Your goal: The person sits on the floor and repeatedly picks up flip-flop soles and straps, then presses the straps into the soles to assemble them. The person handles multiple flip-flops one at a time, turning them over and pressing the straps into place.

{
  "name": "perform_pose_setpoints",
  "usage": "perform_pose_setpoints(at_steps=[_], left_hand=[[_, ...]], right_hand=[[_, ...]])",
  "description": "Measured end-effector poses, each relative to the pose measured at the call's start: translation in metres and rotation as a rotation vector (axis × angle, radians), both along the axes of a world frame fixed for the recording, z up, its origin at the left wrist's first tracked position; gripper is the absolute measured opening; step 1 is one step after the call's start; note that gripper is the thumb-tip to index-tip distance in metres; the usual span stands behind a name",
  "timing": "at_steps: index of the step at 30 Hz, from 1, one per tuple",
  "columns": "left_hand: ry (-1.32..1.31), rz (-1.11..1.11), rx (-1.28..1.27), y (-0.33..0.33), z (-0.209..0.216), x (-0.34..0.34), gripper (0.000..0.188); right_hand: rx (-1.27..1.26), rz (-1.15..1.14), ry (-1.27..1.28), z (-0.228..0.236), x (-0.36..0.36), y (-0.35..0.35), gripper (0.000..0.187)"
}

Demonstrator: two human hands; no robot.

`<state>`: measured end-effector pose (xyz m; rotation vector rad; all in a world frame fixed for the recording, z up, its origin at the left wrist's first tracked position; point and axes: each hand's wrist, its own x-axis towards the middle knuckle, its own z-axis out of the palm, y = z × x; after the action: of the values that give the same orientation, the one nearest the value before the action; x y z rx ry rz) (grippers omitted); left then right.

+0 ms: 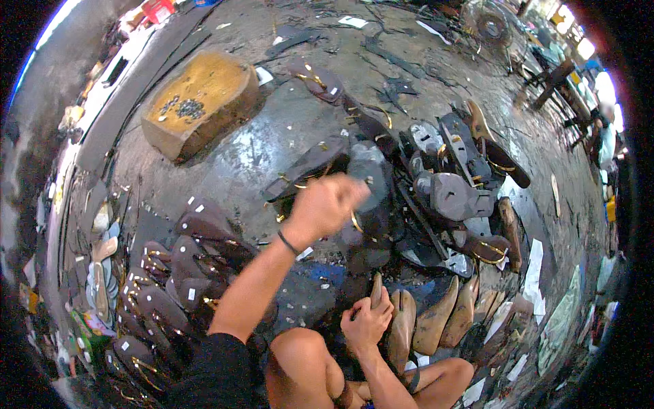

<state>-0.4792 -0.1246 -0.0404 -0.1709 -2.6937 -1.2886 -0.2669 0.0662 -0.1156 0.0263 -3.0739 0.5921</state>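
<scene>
My left hand [328,204] reaches out over the sandals in the middle, its fingers smeared by motion. Whether it holds anything is unclear. Just beyond it lies a dark sandal [310,167] with a gold-coloured strap. Close to my knees, my right hand [368,323] is closed around a brown wooden shoe last [376,290], whose narrow end sticks up past the fingers. Beside that hand stands another wooden shoe last [402,320], first in a row of several. A pile of dark soles and sandals [463,196] lies ahead to the right.
Rows of dark sandals [163,307] with gold trim cover the floor at my left. A thick wooden block [204,102] farther off bears small dark bits. Scraps of paper [535,273] and dark offcuts are scattered about. A fan [492,27] stands at the far right.
</scene>
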Motion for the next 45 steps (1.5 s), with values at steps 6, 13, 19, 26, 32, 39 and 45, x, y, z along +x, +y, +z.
perform_pose_setpoints(at_steps=[6,13,19,26,32,39,45], left_hand=[[0.074,0.341,-0.375,-0.086,-0.081,-0.193,0.063],[0.027,0.380,-1.000,-0.090,-0.104,-0.305,0.059],[-0.161,0.298,-1.133,-0.072,-0.105,-0.309,0.044],[-0.171,0.155,-0.745,-0.074,-0.124,-0.269,0.032],[0.187,0.297,-0.557,-0.066,-0.030,-0.161,0.026],[0.163,0.213,0.272,0.028,0.120,0.051,0.030],[-0.217,0.132,-0.063,0.135,0.180,0.274,0.029]], right_hand=[[0.058,0.037,0.024,-0.015,0.006,0.004,0.021],[0.021,0.046,0.047,-0.027,0.008,0.012,0.025],[0.031,0.098,0.056,-0.023,0.005,0.012,0.022],[0.011,0.048,-0.015,-0.011,0.006,0.007,0.032],[-0.030,0.017,-0.002,-0.006,0.009,0.009,0.038],[-0.274,-0.075,0.053,0.008,0.007,0.014,0.058],[-1.214,0.008,0.182,0.149,0.058,0.104,0.053]])
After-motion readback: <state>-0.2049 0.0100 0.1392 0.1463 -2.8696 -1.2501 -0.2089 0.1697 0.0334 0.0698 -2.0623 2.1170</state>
